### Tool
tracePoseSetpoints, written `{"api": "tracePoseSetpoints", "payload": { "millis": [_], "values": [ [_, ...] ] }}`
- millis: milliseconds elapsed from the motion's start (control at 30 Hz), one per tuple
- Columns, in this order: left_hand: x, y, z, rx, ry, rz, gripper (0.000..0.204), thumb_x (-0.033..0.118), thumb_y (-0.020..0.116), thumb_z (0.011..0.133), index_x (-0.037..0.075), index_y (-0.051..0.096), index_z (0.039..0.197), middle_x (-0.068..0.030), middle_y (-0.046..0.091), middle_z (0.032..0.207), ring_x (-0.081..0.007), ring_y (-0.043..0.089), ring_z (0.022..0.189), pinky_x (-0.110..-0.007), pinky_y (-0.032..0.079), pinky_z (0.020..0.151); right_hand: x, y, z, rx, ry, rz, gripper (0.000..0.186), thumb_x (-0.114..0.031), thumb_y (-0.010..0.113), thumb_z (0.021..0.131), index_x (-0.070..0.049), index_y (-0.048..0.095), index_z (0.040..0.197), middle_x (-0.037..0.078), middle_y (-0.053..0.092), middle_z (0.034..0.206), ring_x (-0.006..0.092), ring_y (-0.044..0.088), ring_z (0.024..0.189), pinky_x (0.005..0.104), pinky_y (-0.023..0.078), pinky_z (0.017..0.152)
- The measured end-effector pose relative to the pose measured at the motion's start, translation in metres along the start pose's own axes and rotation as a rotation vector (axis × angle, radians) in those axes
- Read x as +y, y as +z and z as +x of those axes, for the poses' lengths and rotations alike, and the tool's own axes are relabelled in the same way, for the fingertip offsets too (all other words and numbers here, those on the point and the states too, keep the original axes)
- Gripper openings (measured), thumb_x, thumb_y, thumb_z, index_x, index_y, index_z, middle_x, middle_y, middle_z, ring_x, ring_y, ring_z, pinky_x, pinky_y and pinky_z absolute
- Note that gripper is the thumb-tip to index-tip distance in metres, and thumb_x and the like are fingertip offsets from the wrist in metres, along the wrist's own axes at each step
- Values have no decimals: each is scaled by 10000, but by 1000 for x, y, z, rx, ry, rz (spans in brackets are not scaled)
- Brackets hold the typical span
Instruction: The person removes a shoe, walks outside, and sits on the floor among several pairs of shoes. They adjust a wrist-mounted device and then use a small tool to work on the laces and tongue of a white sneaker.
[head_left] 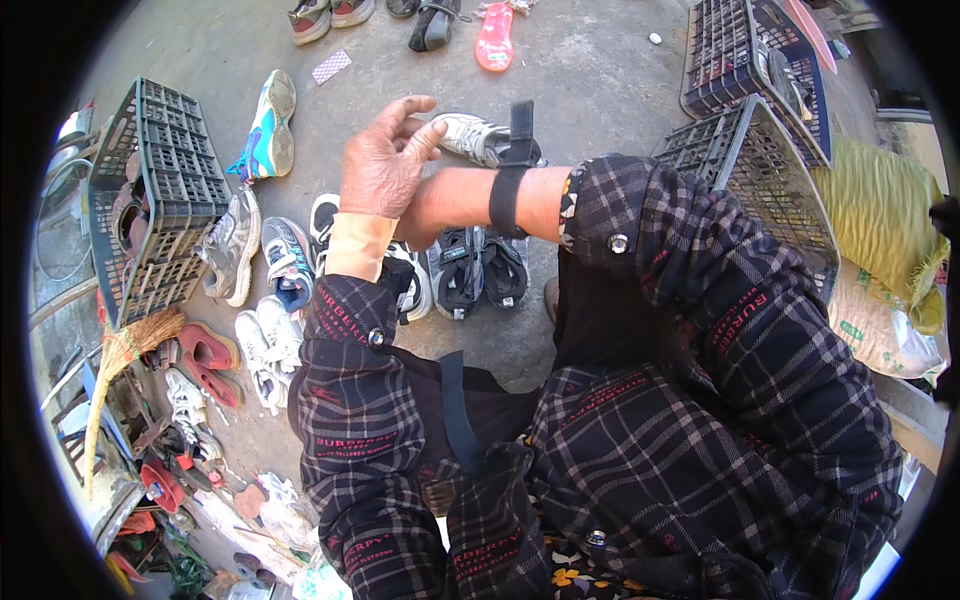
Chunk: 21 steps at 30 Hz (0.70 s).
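Note:
My left hand [385, 165] is raised in front of me, a beige inner cuff at its wrist. Its thumb stands apart from the loosely bent fingers, and nothing shows between them. My right hand [425, 208] crosses behind the left wrist, so its fingers are hidden. Around the right wrist runs a black strap [506, 200] with a loose end sticking up. Just beyond the hands lies a white-and-grey sneaker [472, 136], partly covered by the strap. Below the crossed wrists sits a pair of dark shoes [478, 275] on the concrete floor.
Several sneakers stand at left, among them a white pair [268, 350] and a blue-and-white shoe [270, 125]. Plastic crates flank me, one left [165, 190], others right [745, 150]. A broom [140, 338], red shoes [210, 365], sacks [880, 230] and a pink sole [495, 40] lie about.

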<state>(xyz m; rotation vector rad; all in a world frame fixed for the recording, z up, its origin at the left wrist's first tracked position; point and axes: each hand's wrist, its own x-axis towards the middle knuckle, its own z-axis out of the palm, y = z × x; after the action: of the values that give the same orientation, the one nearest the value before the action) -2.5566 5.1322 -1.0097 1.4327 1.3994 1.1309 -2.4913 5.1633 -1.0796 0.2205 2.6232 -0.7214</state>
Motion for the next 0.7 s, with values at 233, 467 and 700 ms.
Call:
{"api": "tracePoseSetpoints", "payload": {
  "millis": [233,467,700],
  "values": [
    [12,17,-8,263,-49,83,183,182,585,850,5,602,893,-24,611,753,-62,565,637,-191,441,569,69,-29,-16,568,319,331,273,-224,600,710,-18,627,887,147,645,846,289,619,798,378,493,653],
    [11,61,-23,43,-77,-340,199,133,676,783,30,567,915,23,572,796,-60,530,723,-182,431,653,70,-53,-38,481,719,250,231,-132,578,701,8,633,876,208,625,871,354,615,819,406,492,684],
    [20,60,-24,-85,-208,-594,190,120,678,778,75,535,895,39,558,785,-26,489,690,-146,370,580,77,-53,-32,492,715,199,236,-141,572,701,20,638,861,214,628,865,330,627,805,392,502,665]
  ]
}}
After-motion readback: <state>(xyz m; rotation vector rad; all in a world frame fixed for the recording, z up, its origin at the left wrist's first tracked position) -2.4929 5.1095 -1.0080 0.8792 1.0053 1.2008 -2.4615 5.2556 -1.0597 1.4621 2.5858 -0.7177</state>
